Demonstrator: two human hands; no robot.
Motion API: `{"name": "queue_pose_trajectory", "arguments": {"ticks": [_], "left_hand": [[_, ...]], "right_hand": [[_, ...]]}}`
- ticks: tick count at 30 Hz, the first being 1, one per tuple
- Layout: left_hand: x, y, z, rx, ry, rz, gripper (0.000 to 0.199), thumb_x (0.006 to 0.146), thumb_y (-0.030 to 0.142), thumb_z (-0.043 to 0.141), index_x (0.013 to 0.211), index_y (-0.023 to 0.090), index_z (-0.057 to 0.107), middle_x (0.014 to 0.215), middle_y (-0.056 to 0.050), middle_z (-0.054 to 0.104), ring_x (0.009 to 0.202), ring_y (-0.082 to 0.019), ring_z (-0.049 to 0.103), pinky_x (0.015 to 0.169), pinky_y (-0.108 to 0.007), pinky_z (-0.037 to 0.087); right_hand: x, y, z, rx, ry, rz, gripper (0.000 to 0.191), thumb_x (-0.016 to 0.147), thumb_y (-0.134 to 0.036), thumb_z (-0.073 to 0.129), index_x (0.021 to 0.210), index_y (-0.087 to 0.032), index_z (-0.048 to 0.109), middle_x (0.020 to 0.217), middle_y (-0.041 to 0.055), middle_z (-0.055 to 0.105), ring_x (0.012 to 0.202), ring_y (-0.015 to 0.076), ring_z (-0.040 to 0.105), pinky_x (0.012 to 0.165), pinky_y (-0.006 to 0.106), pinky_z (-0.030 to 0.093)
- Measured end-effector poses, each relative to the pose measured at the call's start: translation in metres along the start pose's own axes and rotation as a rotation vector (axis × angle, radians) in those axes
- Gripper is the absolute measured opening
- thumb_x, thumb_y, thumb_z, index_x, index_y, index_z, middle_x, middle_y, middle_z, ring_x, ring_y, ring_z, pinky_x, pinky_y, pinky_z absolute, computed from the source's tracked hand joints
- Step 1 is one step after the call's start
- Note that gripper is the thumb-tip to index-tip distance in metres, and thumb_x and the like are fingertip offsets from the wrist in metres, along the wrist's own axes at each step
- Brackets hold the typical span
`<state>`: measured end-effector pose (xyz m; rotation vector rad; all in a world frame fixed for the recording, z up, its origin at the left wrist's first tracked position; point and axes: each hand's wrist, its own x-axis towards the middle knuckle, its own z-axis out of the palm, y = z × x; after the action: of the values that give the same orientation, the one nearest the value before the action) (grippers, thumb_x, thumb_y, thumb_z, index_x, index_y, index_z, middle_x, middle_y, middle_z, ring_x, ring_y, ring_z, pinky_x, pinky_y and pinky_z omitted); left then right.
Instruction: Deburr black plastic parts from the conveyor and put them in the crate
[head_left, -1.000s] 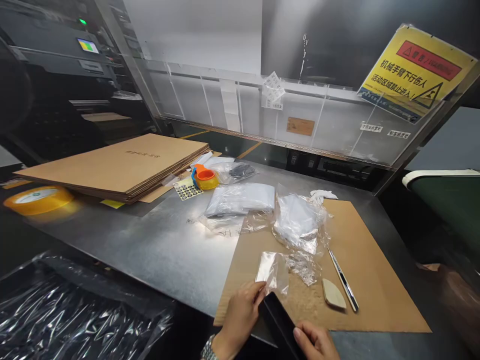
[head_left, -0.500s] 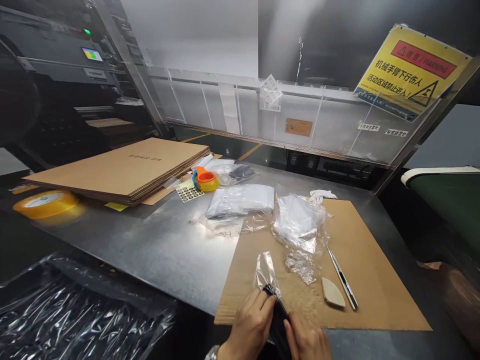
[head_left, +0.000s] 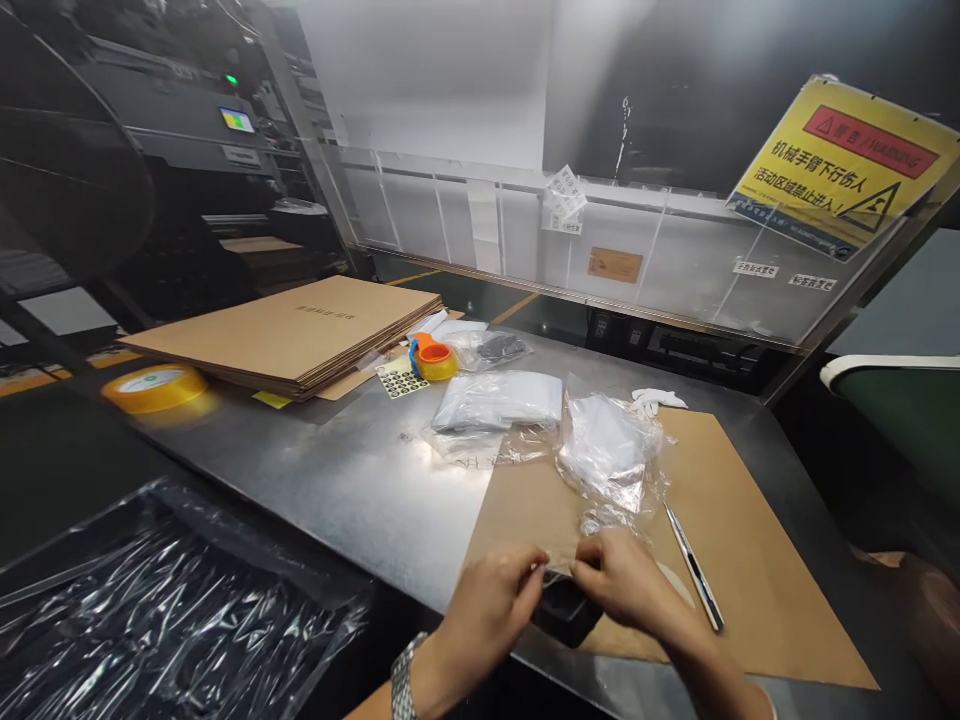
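Observation:
My left hand (head_left: 495, 600), with a watch on its wrist, is closed in a pinch on one side of a small clear plastic bag (head_left: 559, 566). On the opposite side, my right hand (head_left: 626, 580) pinches the same bag. A black object (head_left: 568, 612) sits just below my fingers, partly hidden by them; I cannot tell what kind it is or how much of it lies inside the bag. All this is over the near edge of a cardboard sheet (head_left: 739, 520). To the right lies a slim utility knife (head_left: 694, 567). A beige rounded piece (head_left: 679, 585) is mostly covered by my right hand.
Clear bags with white contents (head_left: 611, 440) and a packet of white bags (head_left: 499, 400) lie beyond my hands. Farther left are an orange tape dispenser (head_left: 433, 352), dot stickers (head_left: 403, 378), stacked cardboard (head_left: 300, 325) and a yellow tape roll (head_left: 154, 387). Black plastic (head_left: 180, 610) fills the lower left.
My hands have moved up and apart, from holding the black object to pinching the clear bag's edges. The right hand now covers most of the beige piece. The view has shifted left.

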<state>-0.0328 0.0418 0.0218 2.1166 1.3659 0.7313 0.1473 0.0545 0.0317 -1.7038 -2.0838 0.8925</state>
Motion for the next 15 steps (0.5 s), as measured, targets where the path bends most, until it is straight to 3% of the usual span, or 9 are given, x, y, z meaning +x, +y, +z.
{"name": "queue_pose_trajectory", "arguments": {"ticks": [2, 4, 9, 12, 15], "left_hand": [[0.008, 0.005, -0.016, -0.012, -0.003, -0.021, 0.025, 0.082, 0.019, 0.044, 0.084, 0.022, 0.069, 0.073, -0.003, 0.071, 0.066, -0.018, 0.063, 0.060, -0.025, 0.043], [0.012, 0.008, -0.028, -0.026, -0.011, -0.033, 0.024, 0.080, 0.019, 0.046, 0.084, 0.022, 0.070, 0.070, -0.002, 0.070, 0.063, -0.017, 0.062, 0.059, -0.026, 0.041], [0.017, 0.009, -0.051, -0.130, -0.014, -0.030, 0.024, 0.078, 0.020, 0.048, 0.081, 0.021, 0.072, 0.070, -0.002, 0.070, 0.064, -0.017, 0.060, 0.061, -0.025, 0.040], [0.017, 0.004, -0.058, -0.591, 0.003, -0.139, 0.017, 0.074, 0.028, 0.059, 0.080, 0.019, 0.072, 0.063, 0.000, 0.063, 0.059, -0.013, 0.054, 0.057, -0.023, 0.038], [0.006, -0.008, -0.047, -1.090, 0.197, -0.371, 0.027, 0.070, 0.041, 0.062, 0.080, 0.016, 0.068, 0.052, 0.005, 0.047, 0.050, -0.009, 0.041, 0.051, -0.021, 0.034]], "right_hand": [[0.011, -0.005, -0.017, 0.067, -0.133, -0.053, 0.026, 0.073, -0.021, 0.051, 0.047, -0.019, 0.054, 0.042, -0.0033, 0.053, 0.037, 0.0083, 0.044, 0.039, 0.021, 0.024], [0.016, -0.011, -0.029, 0.093, -0.181, -0.095, 0.026, 0.075, -0.025, 0.051, 0.050, -0.018, 0.056, 0.044, -0.0029, 0.056, 0.036, 0.0074, 0.042, 0.038, 0.020, 0.025], [0.013, -0.028, -0.044, 0.088, -0.069, -0.170, 0.029, 0.081, -0.035, 0.049, 0.057, -0.019, 0.055, 0.051, -0.0010, 0.056, 0.045, 0.0100, 0.047, 0.042, 0.022, 0.028], [0.009, -0.036, -0.045, 0.088, 0.017, -0.183, 0.033, 0.085, -0.040, 0.042, 0.061, -0.021, 0.052, 0.052, -0.0010, 0.055, 0.046, 0.0113, 0.048, 0.044, 0.023, 0.031], [0.004, -0.043, -0.035, 0.201, 0.020, -0.250, 0.038, 0.087, -0.046, 0.039, 0.061, -0.022, 0.053, 0.054, 0.0008, 0.056, 0.050, 0.0136, 0.050, 0.048, 0.025, 0.037]]}}
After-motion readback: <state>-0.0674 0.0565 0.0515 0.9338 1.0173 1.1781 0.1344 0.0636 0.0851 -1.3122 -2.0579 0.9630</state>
